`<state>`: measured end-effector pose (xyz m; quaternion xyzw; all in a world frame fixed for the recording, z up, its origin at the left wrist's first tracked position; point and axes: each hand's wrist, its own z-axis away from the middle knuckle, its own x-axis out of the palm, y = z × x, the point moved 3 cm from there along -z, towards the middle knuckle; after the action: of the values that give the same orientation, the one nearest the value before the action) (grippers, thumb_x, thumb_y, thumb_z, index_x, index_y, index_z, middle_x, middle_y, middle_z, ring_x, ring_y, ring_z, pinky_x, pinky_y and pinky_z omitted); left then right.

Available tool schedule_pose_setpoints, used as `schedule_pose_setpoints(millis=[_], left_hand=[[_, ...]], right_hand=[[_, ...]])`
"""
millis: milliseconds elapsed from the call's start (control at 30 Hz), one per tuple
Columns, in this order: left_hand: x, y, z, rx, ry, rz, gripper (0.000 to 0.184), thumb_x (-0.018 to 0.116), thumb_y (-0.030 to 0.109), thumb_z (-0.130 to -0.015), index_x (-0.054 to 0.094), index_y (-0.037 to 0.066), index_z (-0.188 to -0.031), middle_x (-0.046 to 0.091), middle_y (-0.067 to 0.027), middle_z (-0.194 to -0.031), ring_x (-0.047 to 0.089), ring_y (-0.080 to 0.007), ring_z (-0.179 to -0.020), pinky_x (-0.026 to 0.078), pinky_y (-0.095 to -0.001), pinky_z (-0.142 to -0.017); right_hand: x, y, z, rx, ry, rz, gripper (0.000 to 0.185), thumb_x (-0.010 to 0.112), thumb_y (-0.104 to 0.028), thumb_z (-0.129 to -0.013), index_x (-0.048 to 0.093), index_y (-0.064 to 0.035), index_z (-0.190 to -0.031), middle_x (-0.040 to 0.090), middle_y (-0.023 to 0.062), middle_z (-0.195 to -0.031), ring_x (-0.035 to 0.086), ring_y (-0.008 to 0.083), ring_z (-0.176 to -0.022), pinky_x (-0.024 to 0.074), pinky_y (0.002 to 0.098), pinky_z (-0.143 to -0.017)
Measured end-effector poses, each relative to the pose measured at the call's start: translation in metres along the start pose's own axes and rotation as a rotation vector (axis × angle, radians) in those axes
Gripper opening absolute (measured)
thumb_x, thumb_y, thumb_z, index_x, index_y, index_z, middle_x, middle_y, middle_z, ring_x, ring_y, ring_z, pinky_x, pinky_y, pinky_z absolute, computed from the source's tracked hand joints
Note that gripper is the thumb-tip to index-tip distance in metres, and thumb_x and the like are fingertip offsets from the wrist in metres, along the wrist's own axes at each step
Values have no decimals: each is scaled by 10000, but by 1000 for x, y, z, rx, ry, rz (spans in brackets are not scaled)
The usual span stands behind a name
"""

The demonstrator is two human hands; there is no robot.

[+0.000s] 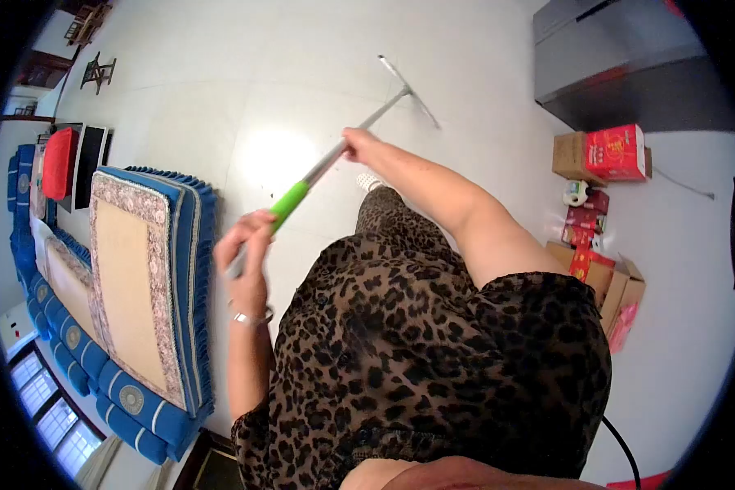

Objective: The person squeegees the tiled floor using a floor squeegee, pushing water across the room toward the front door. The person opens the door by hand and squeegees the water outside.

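Pole tool (328, 158) extends diagonally ahead of the person, with its thin crossbar (420, 106) low at the pale floor (465, 49); contact along the full length cannot be confirmed from this angle. Left hand (249, 249) is positioned at the upper end, beside the green sleeve (289, 206), its slightly blurred fingers grasping the handle. Right hand (359, 147) is positioned farther down the grey shaft, fingers clenched around it, arm extended forward. The wide spacing between grips probably provides leverage, the upper hand likely acting as pivot and the lower hand as guide. The slanted hold sets the crossbar ahead of the shoe (370, 181), presumably for foot clearance. To the left, the covered table (135, 278) stands well apart from the crossbar. To the right, a red carton (616, 153) stands beside a brown carton (569, 155), presumably grouped there for storage outside the walking area.
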<state>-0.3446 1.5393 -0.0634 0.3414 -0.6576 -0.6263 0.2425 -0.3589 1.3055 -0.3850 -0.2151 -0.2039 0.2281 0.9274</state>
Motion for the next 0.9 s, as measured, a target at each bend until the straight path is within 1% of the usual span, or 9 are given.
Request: schedule_pose_setpoints(millis=[233, 367, 467, 567, 633, 700, 767, 800, 900], left_hand=[[113, -76, -114, 24, -261, 57, 208, 545, 3, -763, 431, 38, -592, 545, -48, -666, 541, -178, -761, 423, -322, -768], [67, -68, -126, -269, 37, 36, 212, 575, 23, -754, 444, 21, -587, 566, -67, -707, 543, -163, -783, 418, -282, -714], [20, -34, -95, -344, 210, -70, 219, 581, 18, -743, 433, 37, -583, 575, -81, -748, 547, -177, -794, 423, -308, -727], [-16, 20, -52, -425, 527, -68, 228, 568, 17, -733, 402, 52, -581, 555, -91, -754, 540, -205, -811, 416, -354, -769], [-38, 52, -29, -369, 518, -91, 222, 547, 24, -736, 389, 56, -583, 510, -84, -711, 513, -213, -803, 389, -373, -815], [-48, 79, -14, -384, 619, -128, 232, 542, 51, -738, 370, 58, -583, 463, -75, -680, 481, -206, -772, 366, -382, -842], [-44, 104, -17, -355, 721, -177, 244, 552, 70, -724, 356, 61, -579, 453, -77, -671, 461, -205, -733, 365, -388, -828], [-50, 109, -11, -322, 632, -192, 258, 544, 79, -713, 331, 70, -569, 432, -73, -648, 449, -209, -714, 368, -385, -795], [-38, 115, -35, -242, 627, -122, 269, 528, 72, -708, 302, 81, -562, 384, -56, -608, 429, -201, -680, 371, -375, -759]], right_hand=[[-99, -95, -96, 37, 185, 132, 179, 453, -255, -760, 469, -78, -783, 486, 71, -637, 483, 167, -534, 436, 303, -454], [-63, -59, -143, 18, 10, 98, 262, 437, -287, -786, 481, -54, -897, 523, 85, -752, 532, 172, -655, 473, 312, -551], [6, -38, -83, 123, 68, 306, 345, 441, -320, -809, 490, -16, -964, 547, 111, -795, 539, 198, -606, 448, 303, -423], [73, 9, -28, 203, -107, 402, 325, 473, -330, -800, 511, -8, -827, 521, 103, -733, 491, 180, -568, 432, 311, -414], [108, 40, 9, 287, -121, 505, 293, 479, -313, -748, 514, -23, -721, 509, 82, -594, 487, 198, -477, 355, 362, -375], [139, 48, 44, 369, -193, 487, 279, 473, -310, -746, 511, -34, -749, 495, 79, -605, 457, 203, -454, 339, 356, -375], [158, 53, 64, 454, -316, 484, 264, 482, -297, -745, 505, -36, -776, 489, 83, -630, 447, 195, -475, 345, 351, -389], [160, 50, 70, 489, -374, 484, 258, 487, -291, -745, 502, -38, -789, 486, 85, -642, 441, 192, -485, 348, 349, -396], [154, 10, 73, 445, -333, 429, 204, 515, -232, -749, 469, -45, -681, 459, 41, -639, 409, 143, -529, 388, 283, -434]])
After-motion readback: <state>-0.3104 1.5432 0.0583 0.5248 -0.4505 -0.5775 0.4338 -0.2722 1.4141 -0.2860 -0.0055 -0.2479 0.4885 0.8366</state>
